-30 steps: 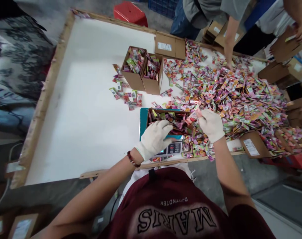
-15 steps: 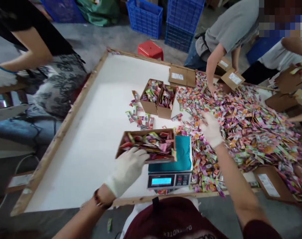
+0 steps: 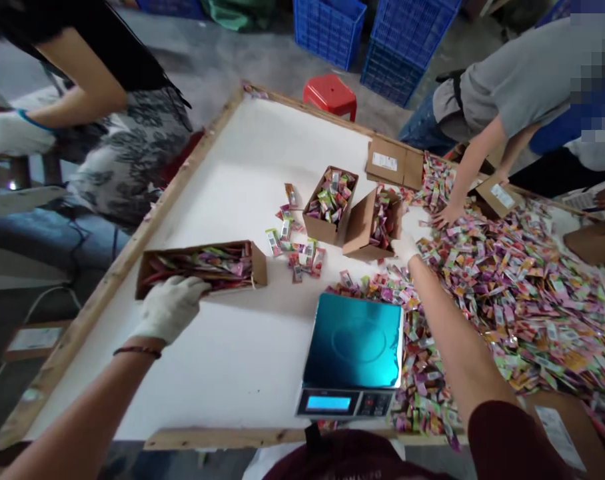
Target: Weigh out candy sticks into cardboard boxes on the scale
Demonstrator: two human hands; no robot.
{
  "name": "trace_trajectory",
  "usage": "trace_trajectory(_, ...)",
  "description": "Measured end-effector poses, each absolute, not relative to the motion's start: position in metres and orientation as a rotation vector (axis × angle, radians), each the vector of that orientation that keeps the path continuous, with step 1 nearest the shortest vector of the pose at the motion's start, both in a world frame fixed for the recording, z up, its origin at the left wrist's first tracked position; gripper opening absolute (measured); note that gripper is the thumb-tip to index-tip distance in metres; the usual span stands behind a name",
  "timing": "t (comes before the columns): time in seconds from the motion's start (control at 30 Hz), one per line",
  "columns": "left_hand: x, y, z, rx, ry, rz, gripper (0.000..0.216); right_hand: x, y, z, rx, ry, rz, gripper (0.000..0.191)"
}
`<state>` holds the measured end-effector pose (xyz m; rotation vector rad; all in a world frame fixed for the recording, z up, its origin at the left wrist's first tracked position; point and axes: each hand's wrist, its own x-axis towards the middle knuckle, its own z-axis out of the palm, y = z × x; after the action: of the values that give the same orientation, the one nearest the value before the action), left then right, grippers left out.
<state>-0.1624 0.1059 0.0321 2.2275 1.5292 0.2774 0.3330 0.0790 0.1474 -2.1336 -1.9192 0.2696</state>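
My left hand (image 3: 172, 308), in a white glove, grips the near side of a long cardboard box (image 3: 260, 265) filled with small colourful packets, at the left of the white table. Farther right, my gloved right hand (image 3: 406, 247) is closed on the lower right corner of a second cardboard box (image 3: 360, 223), which is tilted and has packets in it. Against that one stands another packet-filled box (image 3: 321, 229). The digital scale (image 3: 352, 343) near the front edge carries nothing on its shiny blue-green plate.
A large heap of packets (image 3: 512, 293) covers the table's right side. Loose packets (image 3: 297, 250) lie mid-table. A flattened carton (image 3: 395, 163) rests at the back. Co-workers stand left and back right, one reaching a bare hand (image 3: 447, 215) into the heap. A wooden rim (image 3: 182, 172) edges the table.
My left hand has carried the long box off the scale to the left. My right hand has gone from the heap to the second box, which now leans.
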Motion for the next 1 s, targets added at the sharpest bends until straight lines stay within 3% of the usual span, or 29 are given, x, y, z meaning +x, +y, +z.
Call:
trace_trajectory(0.13, -0.155, 0.121, 0.044, 2.223, 1.579, 0.352, 0.025, 0.388, 0.028, 0.17, -2.255, -1.836, 0.412, 0.03)
trace_trajectory(0.33, -0.075, 0.058, 0.091, 2.208, 1.508, 0.701, 0.036, 0.401, -0.06, 0.222, -2.032, -1.983, 0.639, 0.049)
trace_trajectory(0.5, -0.006, -0.045, 0.117, 1.87, 1.014, 0.635, 0.056, 0.323, -0.091, 0.185, -2.122, -2.261, 0.86, 0.049)
trace_trajectory(0.63, 0.012, -0.086, 0.119, 1.819, 1.021, 0.719, 0.066, 0.292, -0.101, 0.158, -2.164, -2.313, 0.8, 0.051)
trace_trajectory(0.8, 0.0, -0.092, 0.122, 1.833, 1.118, 0.807, 0.072, 0.32, -0.14, 0.198, -1.825, -2.117, 0.498, 0.05)
trace_trajectory(1.0, -0.015, -0.103, 0.122, 1.801, 1.222, 0.841, 0.07, 0.327, -0.203, 0.241, -1.815, -1.951, 0.317, 0.023)
